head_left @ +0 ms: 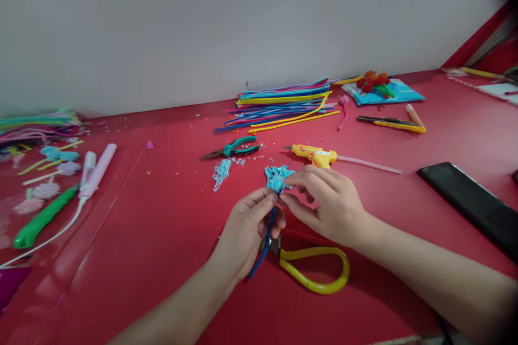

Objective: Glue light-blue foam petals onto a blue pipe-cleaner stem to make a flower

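The left hand (pixel 251 223) grips the blue flower (pixel 278 179) just under its bloom, thumb and fingers closed on the dark blue stem (pixel 265 250), whose lower end hangs out below that hand. The right hand (pixel 338 202) is curved round the bloom's right side, its fingertips at the edge; whether they pinch it, I cannot tell. Both hands are above the red worktop (pixel 170 259).

Partly hidden beneath the hands are the scissors (pixel 301 279), with a yellow loop showing below the right hand. Just beyond the left hand are blue scraps (pixel 222 171), and past them the pliers (pixel 229 151). Just beyond the right hand lies the yellow glue gun (pixel 315 155), a pale stick (pixel 368 164) running out of its back. Farther beyond both hands is a pile of pipe cleaners (pixel 279 105). Right of the right hand lies a dark phone (pixel 469 205); well left of the left hand, a pink tool (pixel 97 172) with a white cord.
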Motion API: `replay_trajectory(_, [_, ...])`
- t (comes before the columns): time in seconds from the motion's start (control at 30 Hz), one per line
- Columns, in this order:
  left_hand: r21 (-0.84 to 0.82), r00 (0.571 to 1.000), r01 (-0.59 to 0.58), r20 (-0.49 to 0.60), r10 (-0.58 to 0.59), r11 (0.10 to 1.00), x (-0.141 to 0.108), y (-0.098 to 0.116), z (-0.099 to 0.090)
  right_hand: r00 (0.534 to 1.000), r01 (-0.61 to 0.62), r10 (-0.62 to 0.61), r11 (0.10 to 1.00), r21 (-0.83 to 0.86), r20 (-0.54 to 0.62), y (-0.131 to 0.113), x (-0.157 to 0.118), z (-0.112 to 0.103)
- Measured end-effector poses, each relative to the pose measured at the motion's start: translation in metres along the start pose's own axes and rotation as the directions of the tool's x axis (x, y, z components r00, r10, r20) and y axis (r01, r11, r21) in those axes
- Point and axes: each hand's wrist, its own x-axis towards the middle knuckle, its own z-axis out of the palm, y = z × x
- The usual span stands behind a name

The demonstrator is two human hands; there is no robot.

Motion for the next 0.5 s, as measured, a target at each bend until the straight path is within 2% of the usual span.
replay_trajectory(0.1, [-0.023, 0.999, 0.002, -0.035, -0.003, 1.000, 0.000, 0.002, -0.001, 0.995, -0.090, 0.087, 0.991, -0.096, -0.040, 0.010, 0.007, -0.013])
replay_trajectory(0.17, [-0.030, 0.998, 0.004, -0.060, -0.006, 1.000, 0.001, 0.003, -0.002, 0.968, -0.244, 0.251, 0.911, -0.334, -0.021, 0.023, 0.012, -0.022])
replay_trajectory(0.2, [-0.032, 0.998, 0.002, -0.069, -0.004, 0.999, 0.001, 0.004, -0.002, 0.929, -0.323, 0.371, 0.821, -0.471, 0.011, 0.031, 0.014, -0.027])
replay_trajectory(0.27, [-0.032, 0.997, -0.008, -0.078, 0.006, 0.999, 0.001, 0.004, -0.003, 0.780, -0.378, 0.604, 0.662, -0.647, 0.162, 0.046, 0.014, -0.032])
replay_trajectory(0.3, [-0.031, 0.997, -0.013, -0.079, 0.011, 0.999, 0.001, 0.005, -0.003, 0.699, -0.372, 0.673, 0.629, -0.683, 0.239, 0.053, 0.013, -0.033])
replay_trajectory(0.33, [-0.032, 0.997, -0.017, -0.080, 0.015, 0.999, 0.001, 0.005, -0.003, 0.642, -0.371, 0.713, 0.612, -0.699, 0.284, 0.059, 0.011, -0.033])
replay_trajectory(0.37, [-0.034, 0.997, -0.021, -0.081, 0.018, 0.999, 0.001, 0.006, -0.003, 0.604, -0.377, 0.733, 0.609, -0.698, 0.314, 0.065, 0.008, -0.031])
replay_trajectory(0.43, [-0.041, 0.996, -0.029, -0.090, 0.025, 0.999, 0.002, 0.006, -0.003, 0.583, -0.418, 0.736, 0.634, -0.650, 0.343, 0.073, 0.004, -0.025])
replay_trajectory(0.5, [-0.037, 0.994, -0.045, -0.104, 0.041, 0.998, 0.003, 0.006, -0.004, 0.595, -0.474, 0.726, 0.663, -0.579, 0.345, 0.079, 0.001, -0.018])
